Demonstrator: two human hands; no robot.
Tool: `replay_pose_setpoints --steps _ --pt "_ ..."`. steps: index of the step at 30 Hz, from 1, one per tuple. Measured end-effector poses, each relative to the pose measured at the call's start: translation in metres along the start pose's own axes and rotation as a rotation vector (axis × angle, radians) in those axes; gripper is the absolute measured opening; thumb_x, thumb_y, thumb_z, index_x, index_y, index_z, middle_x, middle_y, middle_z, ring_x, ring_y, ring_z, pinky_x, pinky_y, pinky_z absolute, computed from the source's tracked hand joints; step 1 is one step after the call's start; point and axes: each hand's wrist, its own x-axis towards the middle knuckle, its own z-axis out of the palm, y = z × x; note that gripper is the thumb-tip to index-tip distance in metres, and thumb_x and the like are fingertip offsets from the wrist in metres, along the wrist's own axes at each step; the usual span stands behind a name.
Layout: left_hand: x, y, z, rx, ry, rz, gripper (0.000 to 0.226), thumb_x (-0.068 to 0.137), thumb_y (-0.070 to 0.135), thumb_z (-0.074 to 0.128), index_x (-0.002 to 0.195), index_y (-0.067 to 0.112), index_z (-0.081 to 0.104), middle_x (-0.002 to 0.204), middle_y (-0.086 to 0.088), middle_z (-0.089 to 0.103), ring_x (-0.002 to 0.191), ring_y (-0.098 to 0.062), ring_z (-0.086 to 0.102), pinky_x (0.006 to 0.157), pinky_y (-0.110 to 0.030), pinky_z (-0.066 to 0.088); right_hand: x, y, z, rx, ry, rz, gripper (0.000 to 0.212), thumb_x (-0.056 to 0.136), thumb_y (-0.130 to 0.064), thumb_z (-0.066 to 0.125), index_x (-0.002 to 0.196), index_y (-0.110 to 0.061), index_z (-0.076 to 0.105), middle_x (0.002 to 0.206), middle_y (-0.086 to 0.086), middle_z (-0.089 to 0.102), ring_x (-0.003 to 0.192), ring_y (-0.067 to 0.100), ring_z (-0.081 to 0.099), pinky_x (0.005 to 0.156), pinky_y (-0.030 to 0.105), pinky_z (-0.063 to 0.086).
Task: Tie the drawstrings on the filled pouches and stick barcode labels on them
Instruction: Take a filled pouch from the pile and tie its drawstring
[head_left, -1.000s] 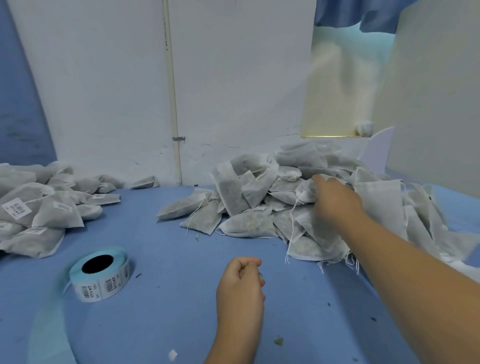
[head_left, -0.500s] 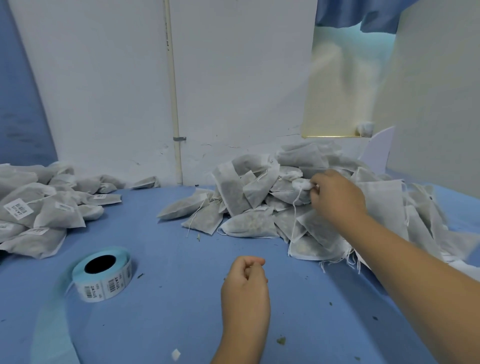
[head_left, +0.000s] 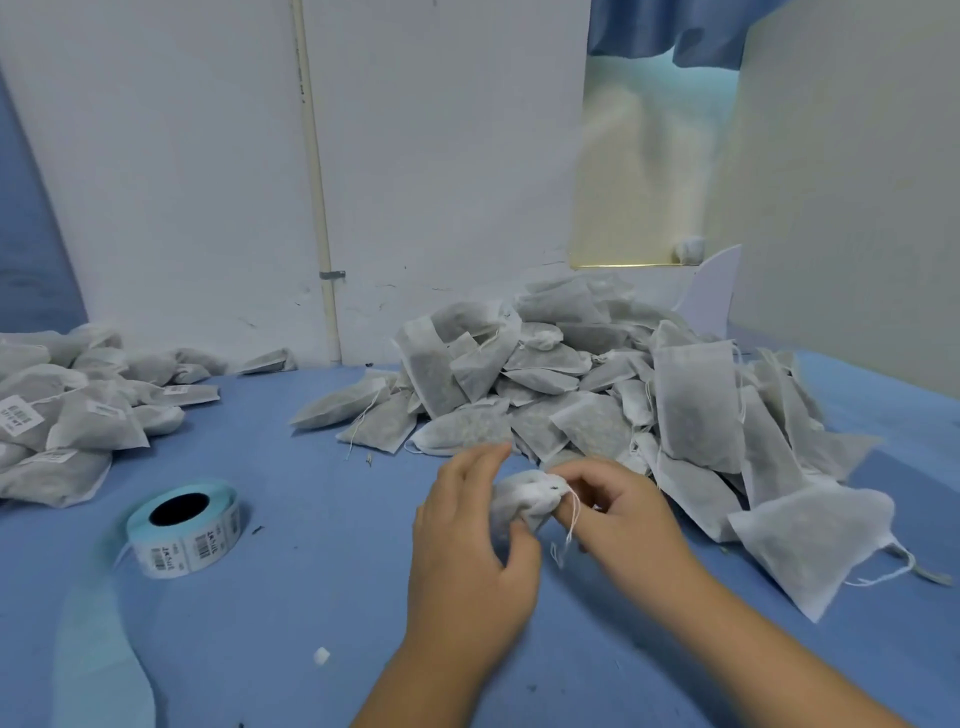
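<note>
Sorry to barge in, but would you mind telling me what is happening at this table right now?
A person is holding one pouch between both hands above the blue table. The left hand grips its body while the right hand pinches the gathered neck, its drawstring dangling. A big pile of unlabelled pouches lies behind; labelled pouches sit far left, near the label roll.

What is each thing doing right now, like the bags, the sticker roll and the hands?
Pouch in hands: held by both hands, strings loose, no label showing.
Left hand: gripping the pouch's body.
Right hand: pinching the pouch's neck by the strings.
Big pile: heaped, no labels showing, some strings dangling.
Left pile: several pouches labelled.
Label roll: lying flat, blue backing strip trailing off.
</note>
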Motion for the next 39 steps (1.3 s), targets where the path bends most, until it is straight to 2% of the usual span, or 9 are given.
replay_pose_setpoints --steps 4,7,12,16,20,25,29,35,39 --pt "-0.005 0.007 0.001 0.024 -0.148 0.053 0.053 0.077 0.034 0.050 0.125 0.053 0.039 0.120 0.036 0.044 0.108 0.010 0.042 0.098 -0.010 0.026 -0.006 0.000 -0.001 0.125 -0.078 0.075 0.021 0.084 -0.001 0.067 0.081 -0.019 0.075 0.072 0.011 0.065 0.059 0.011 0.053 0.057 0.027 0.045" --pt "-0.006 0.006 0.003 -0.006 -0.196 0.015 0.048 0.080 0.026 0.051 0.125 0.042 0.054 0.116 0.028 0.055 0.108 0.004 0.051 0.093 -0.006 0.032 -0.007 -0.001 -0.001 0.222 -0.084 0.120 0.027 0.086 0.002 0.062 0.081 -0.020 0.076 0.073 0.013 0.069 0.060 0.015 0.058 0.053 0.023 0.046" --pt "-0.003 0.003 0.003 -0.009 -0.069 0.035 0.039 0.087 0.005 0.056 0.116 0.029 0.064 0.103 0.022 0.059 0.100 0.006 0.052 0.083 -0.004 0.036 -0.003 -0.002 -0.006 0.266 -0.045 0.203 0.043 0.090 0.011 0.040 0.087 -0.012 0.075 0.078 0.003 0.074 0.060 0.015 0.065 0.051 0.019 0.046" --pt "-0.001 0.005 0.003 0.082 0.005 0.105 0.041 0.082 0.007 0.049 0.116 0.019 0.069 0.103 0.008 0.062 0.095 -0.007 0.057 0.083 -0.020 0.045 -0.005 -0.008 -0.010 0.265 -0.040 0.144 0.053 0.088 0.012 0.041 0.071 -0.023 0.077 0.080 -0.001 0.075 0.063 0.016 0.070 0.055 0.021 0.050" --pt "0.003 0.011 -0.001 0.230 0.052 0.231 0.044 0.079 0.012 0.040 0.108 0.012 0.073 0.099 -0.004 0.067 0.081 -0.027 0.065 0.064 -0.046 0.054 -0.007 -0.013 -0.009 0.320 -0.053 0.127 0.052 0.087 0.013 0.043 0.069 -0.021 0.078 0.080 0.001 0.075 0.069 0.020 0.073 0.058 0.021 0.054" --pt "0.006 0.014 -0.007 0.337 0.055 0.240 0.045 0.076 0.011 0.040 0.105 0.013 0.074 0.100 -0.004 0.070 0.079 -0.029 0.066 0.059 -0.043 0.055 -0.010 -0.013 -0.004 0.437 -0.138 0.273 0.022 0.090 0.004 0.053 0.096 -0.008 0.070 0.080 0.011 0.075 0.074 0.023 0.073 0.065 0.025 0.054" --pt "0.011 0.009 -0.010 0.405 0.092 0.254 0.049 0.064 -0.006 0.055 0.105 0.011 0.075 0.102 -0.004 0.072 0.070 -0.031 0.064 0.057 -0.041 0.053 -0.013 -0.012 -0.002 0.330 -0.319 0.309 0.017 0.092 -0.005 0.056 0.104 -0.011 0.066 0.072 0.007 0.071 0.066 0.018 0.067 0.072 0.029 0.053" --pt "0.011 0.005 -0.010 0.426 0.078 0.340 0.041 0.053 -0.010 0.053 0.080 0.011 0.074 0.093 -0.003 0.073 0.088 -0.028 0.066 0.079 -0.030 0.038 -0.008 -0.015 -0.014 0.169 -0.293 0.247 0.018 0.090 -0.009 0.060 0.081 -0.013 0.074 0.055 0.000 0.052 0.049 0.014 0.050 0.056 0.022 0.045" --pt "0.011 0.008 -0.009 0.418 0.016 0.357 0.030 0.051 -0.010 0.050 0.064 0.010 0.067 0.065 -0.001 0.063 0.064 -0.026 0.061 0.067 -0.027 0.036 -0.004 -0.018 -0.028 0.181 -0.375 0.258 0.008 0.082 -0.017 0.069 0.076 -0.014 0.073 0.051 -0.005 0.035 0.045 0.011 0.031 0.044 0.022 0.031"
